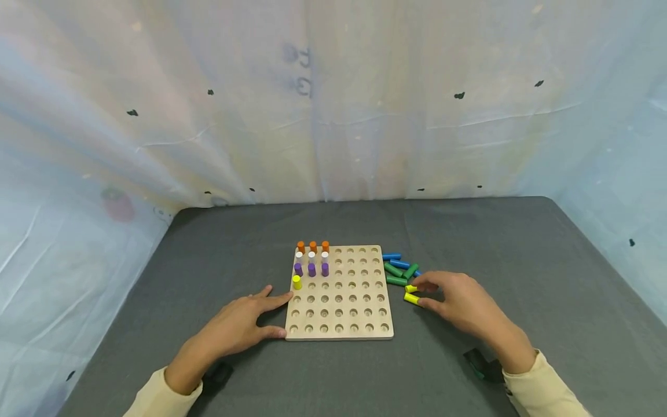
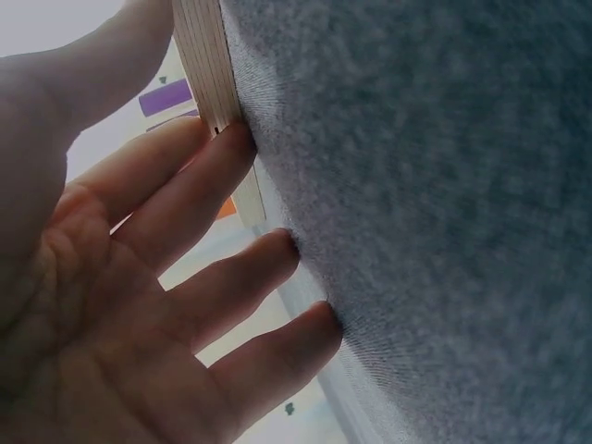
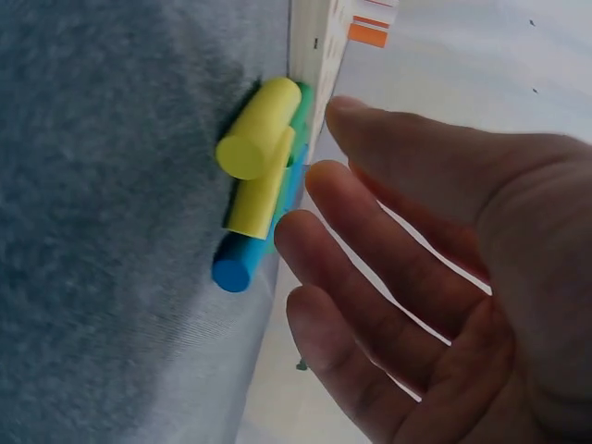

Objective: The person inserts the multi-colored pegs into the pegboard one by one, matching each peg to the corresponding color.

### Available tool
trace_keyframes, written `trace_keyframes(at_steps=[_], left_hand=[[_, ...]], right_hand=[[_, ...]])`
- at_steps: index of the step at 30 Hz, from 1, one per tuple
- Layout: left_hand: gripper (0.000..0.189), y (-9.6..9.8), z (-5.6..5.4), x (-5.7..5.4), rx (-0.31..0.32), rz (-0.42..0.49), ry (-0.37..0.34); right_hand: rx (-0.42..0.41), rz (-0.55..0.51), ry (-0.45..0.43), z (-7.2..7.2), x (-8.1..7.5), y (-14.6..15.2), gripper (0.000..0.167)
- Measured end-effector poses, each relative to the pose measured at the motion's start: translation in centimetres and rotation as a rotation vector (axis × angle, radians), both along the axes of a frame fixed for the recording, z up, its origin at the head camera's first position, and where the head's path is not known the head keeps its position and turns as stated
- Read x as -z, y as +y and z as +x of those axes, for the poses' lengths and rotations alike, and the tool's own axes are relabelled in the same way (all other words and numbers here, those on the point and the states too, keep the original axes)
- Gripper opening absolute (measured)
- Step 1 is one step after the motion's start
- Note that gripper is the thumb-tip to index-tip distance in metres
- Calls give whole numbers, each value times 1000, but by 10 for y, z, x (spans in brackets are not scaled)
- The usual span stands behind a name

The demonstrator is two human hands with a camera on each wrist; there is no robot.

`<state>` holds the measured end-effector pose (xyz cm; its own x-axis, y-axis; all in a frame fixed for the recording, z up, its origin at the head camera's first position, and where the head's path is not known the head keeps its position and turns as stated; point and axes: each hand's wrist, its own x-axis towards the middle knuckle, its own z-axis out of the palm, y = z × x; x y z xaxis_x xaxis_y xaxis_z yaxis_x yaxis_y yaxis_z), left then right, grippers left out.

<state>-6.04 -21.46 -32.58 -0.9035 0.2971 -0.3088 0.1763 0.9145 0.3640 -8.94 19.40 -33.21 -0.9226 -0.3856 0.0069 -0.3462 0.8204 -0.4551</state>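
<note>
A wooden pegboard lies flat on the dark cloth. My left hand rests beside it, fingers spread, with thumb and fingertips against its left edge. In the board stand orange pegs, white pegs and purple pegs, three of each, plus one yellow peg below them at the left. My right hand hovers by two loose yellow pegs right of the board. In the right wrist view its thumb and loosely bent fingers stand apart from the nearer yellow peg.
Loose blue pegs and green pegs lie in a heap against the board's right side, just beyond the yellow ones. Pale sheeting hangs behind the table and along both sides. The grey cloth covers the tabletop.
</note>
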Motion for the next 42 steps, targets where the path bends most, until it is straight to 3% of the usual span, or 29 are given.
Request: trace_keyframes(at_steps=[11, 25, 42], left_hand=[[71, 1, 1, 3, -5, -5, 58], [74, 4, 2, 1, -23, -12, 57], [75, 6, 4, -1, -64, -30, 22]], right_hand=[[-56, -10, -13, -4, 13, -4, 25], [-104, 17, 0, 0, 14, -9, 27], [-128, -8, 128, 3, 17, -10, 32]])
